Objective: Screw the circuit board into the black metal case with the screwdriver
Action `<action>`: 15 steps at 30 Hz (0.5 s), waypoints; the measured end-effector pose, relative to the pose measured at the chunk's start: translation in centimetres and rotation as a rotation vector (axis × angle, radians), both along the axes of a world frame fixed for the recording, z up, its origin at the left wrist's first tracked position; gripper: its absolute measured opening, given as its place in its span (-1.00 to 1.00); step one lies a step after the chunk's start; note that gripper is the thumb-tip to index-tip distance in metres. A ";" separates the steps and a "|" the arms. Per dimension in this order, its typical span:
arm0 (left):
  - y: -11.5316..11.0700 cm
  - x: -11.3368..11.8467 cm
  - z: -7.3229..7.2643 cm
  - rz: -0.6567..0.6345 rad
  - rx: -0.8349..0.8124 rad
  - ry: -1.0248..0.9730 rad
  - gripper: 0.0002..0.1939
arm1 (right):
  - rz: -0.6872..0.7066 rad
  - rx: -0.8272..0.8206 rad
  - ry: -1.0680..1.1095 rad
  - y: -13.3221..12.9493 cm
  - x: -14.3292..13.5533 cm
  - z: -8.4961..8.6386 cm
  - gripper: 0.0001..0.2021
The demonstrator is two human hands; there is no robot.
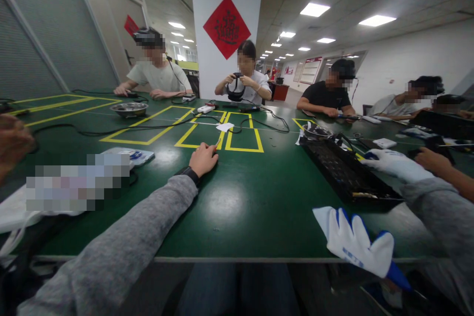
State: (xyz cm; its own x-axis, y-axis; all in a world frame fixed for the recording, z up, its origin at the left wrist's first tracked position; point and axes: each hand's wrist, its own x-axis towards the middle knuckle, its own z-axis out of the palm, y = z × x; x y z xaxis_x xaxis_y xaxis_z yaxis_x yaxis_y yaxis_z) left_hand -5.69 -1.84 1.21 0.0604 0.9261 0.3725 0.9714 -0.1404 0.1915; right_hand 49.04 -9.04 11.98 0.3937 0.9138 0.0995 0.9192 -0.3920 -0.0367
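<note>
My left hand (203,159), bare with a dark band at the wrist, rests on the green table (237,227). Its fingers are closed on a thin pale stick-like thing (217,143), too small to name. Just beyond lies a piece of white paper (224,127). My right hand (388,164) wears a white and blue work glove and is at the right side of a long black tray (333,170). Its fingers look curled; what they hold, if anything, is hidden. Nearer to me, a loose white and blue glove (357,244) hangs over the table's front edge.
Yellow tape rectangles (244,149) mark the table. Black cables (166,131) cross it. One metal bowl (129,109) stands left, another (317,131) behind the tray. Plastic packaging (142,156) lies at left. Several people sit around; a co-worker's hand (431,160) is close beside my right hand.
</note>
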 end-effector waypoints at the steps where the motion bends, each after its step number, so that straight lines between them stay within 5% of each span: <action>1: 0.0 0.0 0.0 0.002 -0.003 0.001 -0.55 | 0.055 -0.063 0.068 -0.3 -0.4 0.3 -0.62; 5: -0.1 0.1 0.1 0.011 -0.012 0.003 -0.54 | 0.218 -0.328 0.162 -2.5 -3.9 0.3 -0.72; 9: -0.4 0.2 0.3 0.014 -0.019 -0.001 -0.53 | 0.230 -0.328 0.045 -3.9 -6.7 -0.6 -0.71; 15: -0.5 0.2 0.4 0.006 -0.023 -0.002 -0.53 | 0.266 -0.323 0.004 -3.1 -6.5 -1.8 -0.76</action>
